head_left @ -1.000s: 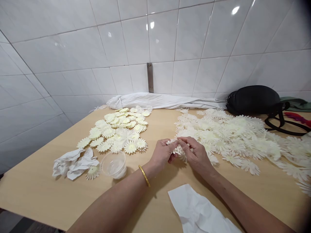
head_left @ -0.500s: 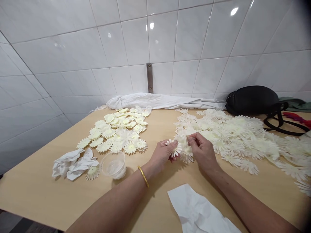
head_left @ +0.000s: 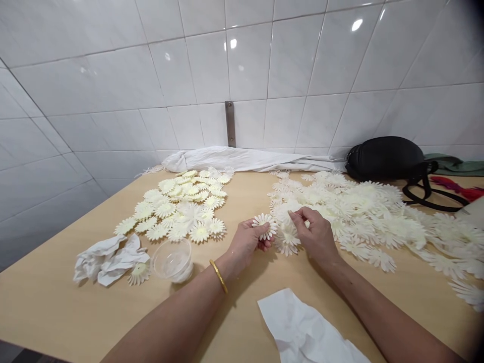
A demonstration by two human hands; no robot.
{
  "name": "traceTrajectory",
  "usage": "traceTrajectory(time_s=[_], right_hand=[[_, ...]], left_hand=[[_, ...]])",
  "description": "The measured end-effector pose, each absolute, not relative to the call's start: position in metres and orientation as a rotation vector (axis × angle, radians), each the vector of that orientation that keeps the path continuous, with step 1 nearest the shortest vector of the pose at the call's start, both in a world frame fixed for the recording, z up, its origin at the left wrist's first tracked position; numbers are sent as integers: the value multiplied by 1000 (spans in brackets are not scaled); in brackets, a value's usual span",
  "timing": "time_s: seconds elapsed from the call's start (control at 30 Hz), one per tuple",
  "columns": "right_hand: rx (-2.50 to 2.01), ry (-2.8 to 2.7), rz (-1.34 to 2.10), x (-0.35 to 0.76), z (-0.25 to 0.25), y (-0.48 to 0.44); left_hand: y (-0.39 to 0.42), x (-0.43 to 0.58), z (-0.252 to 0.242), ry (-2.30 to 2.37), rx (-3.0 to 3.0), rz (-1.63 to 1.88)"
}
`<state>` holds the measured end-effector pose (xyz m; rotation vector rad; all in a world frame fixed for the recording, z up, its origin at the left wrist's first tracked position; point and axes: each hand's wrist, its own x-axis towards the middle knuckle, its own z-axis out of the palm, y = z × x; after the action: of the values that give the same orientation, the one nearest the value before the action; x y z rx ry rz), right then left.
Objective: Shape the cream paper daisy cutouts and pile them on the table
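My left hand [head_left: 247, 242], with a gold bangle [head_left: 218, 276] on its wrist, is closed on a white artificial daisy [head_left: 263, 226]. The thumb lies over the petals, and the flower faces up toward me. To its right, my right hand [head_left: 313, 229] makes a pinch at the left edge of a large pile of pale flower pieces [head_left: 363, 212]. Whitish petals show at its fingertips, but I cannot tell whether they are held or lie behind. A second group of creamy daisies [head_left: 181, 201] lies farther left on the table.
Left of my forearm stand a clear plastic cup [head_left: 173, 261] and crumpled tissue [head_left: 109, 259], with a single daisy [head_left: 139, 272] beside it. A white paper sheet [head_left: 302, 322] lies in front. Along the tiled wall are a rolled white cloth [head_left: 242, 159] and a black bag [head_left: 385, 157].
My left hand has shifted slightly left with the daisy, turning it to face up more fully. The right hand keeps its pinch near the pile. The whole view has swung a little.
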<state>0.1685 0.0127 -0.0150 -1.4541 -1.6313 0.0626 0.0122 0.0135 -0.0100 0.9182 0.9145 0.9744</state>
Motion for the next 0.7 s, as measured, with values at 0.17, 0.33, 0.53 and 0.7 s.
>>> traceTrajectory(time_s=[0.17,0.33,0.53,0.7], right_hand=[[-1497,-1825,-296,170,-23,15],[-1259,-1719,-185,164,-15,8],[-1186,-1754,320,153,-11,0],[-1168,-1808,545,150,-12,-2]], left_hand=[[14,12,-10,956,906,967],[13,12,-12,967,987,948],[6,13,-4,932,1106,996],[5,14,-1,958,1039,985]])
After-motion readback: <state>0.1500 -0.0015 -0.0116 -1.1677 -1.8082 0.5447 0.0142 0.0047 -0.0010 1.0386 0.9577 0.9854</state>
